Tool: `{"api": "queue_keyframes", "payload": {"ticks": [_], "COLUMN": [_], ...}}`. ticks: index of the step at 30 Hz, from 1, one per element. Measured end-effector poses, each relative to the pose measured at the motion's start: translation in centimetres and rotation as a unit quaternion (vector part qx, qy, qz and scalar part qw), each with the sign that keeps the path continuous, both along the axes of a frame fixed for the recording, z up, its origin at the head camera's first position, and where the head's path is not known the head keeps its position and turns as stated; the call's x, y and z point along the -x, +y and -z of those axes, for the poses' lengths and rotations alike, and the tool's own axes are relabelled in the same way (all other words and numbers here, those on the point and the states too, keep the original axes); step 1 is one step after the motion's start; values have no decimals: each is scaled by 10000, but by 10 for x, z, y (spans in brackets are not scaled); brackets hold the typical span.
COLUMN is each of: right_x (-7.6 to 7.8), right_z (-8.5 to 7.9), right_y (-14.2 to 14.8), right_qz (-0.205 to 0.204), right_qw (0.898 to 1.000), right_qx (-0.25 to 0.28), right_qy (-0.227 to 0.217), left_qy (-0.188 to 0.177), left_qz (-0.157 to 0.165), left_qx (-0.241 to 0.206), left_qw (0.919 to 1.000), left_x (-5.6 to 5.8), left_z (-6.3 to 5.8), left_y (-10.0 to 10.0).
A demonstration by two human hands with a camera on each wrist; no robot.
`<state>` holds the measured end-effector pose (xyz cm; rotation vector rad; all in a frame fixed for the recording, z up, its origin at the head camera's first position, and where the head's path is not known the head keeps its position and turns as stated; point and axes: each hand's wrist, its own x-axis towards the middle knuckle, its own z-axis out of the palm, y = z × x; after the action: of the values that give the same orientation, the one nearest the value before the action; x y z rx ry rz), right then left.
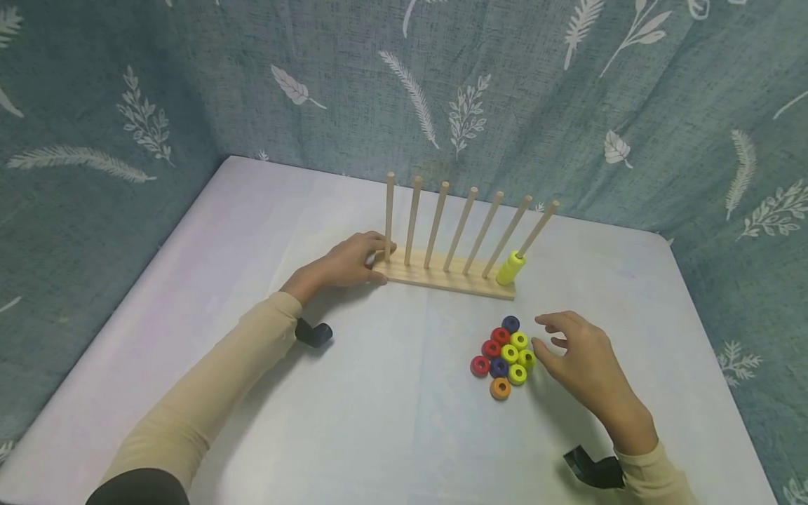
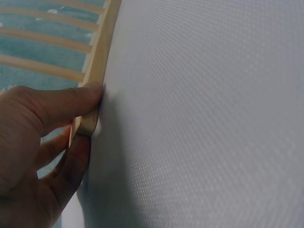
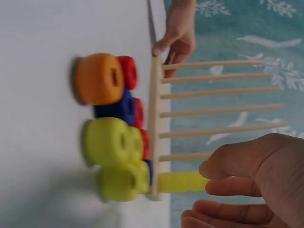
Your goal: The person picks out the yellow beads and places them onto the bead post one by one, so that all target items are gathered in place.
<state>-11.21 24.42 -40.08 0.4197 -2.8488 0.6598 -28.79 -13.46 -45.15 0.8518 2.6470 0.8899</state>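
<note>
A wooden peg rack [image 1: 442, 278] with a row of upright pegs stands toward the back of the table. My left hand [image 1: 351, 262] holds its left end, thumb on the front edge and fingers around the end and behind. In the left wrist view the thumb [image 2: 71, 100] presses the base's edge. Yellow beads [image 1: 510, 268] are stacked on the rightmost peg; the other pegs are bare. In front of the rack's right end lies a cluster of loose beads [image 1: 500, 348] in red, yellow, dark blue and orange. Just right of them hovers my right hand [image 1: 583, 361], fingers loosely bent, holding nothing.
A white cloth [image 1: 353, 421] covers the table. Blue-green curtains [image 1: 353, 91] with white leaf prints hang behind and at both sides. Dark wrist-worn pieces [image 1: 593, 468] stick out by both sleeves.
</note>
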Motion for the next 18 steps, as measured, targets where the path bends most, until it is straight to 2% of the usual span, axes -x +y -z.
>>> {"api": "queue_keyframes", "payload": {"ticks": [8,18], "right_x": [-3,-4], "right_z": [18,26], "right_y": [-3,-4], "right_qz": [107,85], "right_qw": [9976,9963], "right_qx": [80,69], "right_qy": [-685,-851], "left_qy": [-7,-71], "left_qz": [23,-86], "left_qx": [-5,34], "left_qw": [10000,9999], "left_x": [1,-3], "left_z": [1,-1], "left_y": [0,0]}}
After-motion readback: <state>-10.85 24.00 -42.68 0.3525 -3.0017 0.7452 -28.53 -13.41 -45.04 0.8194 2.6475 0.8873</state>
